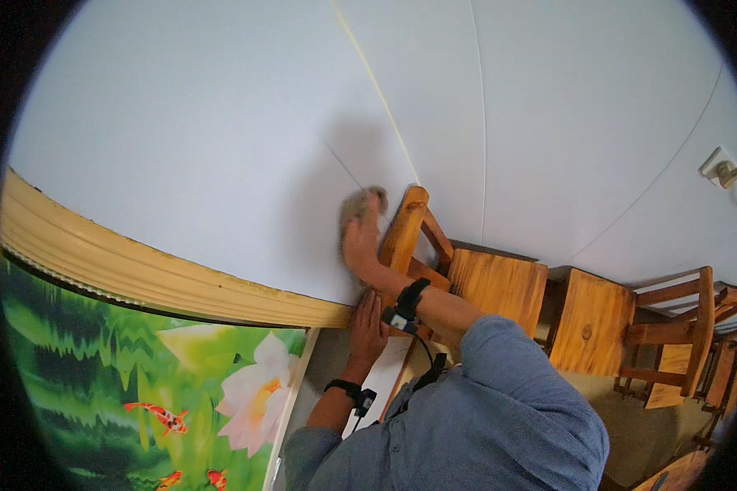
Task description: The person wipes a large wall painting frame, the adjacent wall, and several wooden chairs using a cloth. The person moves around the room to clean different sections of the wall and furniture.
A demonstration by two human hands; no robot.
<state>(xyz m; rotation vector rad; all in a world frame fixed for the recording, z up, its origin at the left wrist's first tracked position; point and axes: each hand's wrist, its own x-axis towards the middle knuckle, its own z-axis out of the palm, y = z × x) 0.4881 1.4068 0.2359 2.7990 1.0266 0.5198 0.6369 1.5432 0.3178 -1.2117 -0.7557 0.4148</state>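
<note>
My right hand (362, 242), blurred, presses a greyish-brown cloth (351, 207) against the white wall panel (221, 153). Its shadow falls on the wall around it. Lower down, my left hand (368, 331) lies with extended fingers at the right end of a yellowish moulded trim (159, 270); what is under the fingertips is partly hidden. I see nothing held in it. Just right of my right hand rises the back post of a wooden chair (405, 227), close to the wall.
More wooden chairs stand along the wall to the right, their flat seats (497, 285) showing. A socket with a plug (721, 170) sits on the wall at far right. Below the trim hangs a printed panel (233, 380) with a lotus and koi.
</note>
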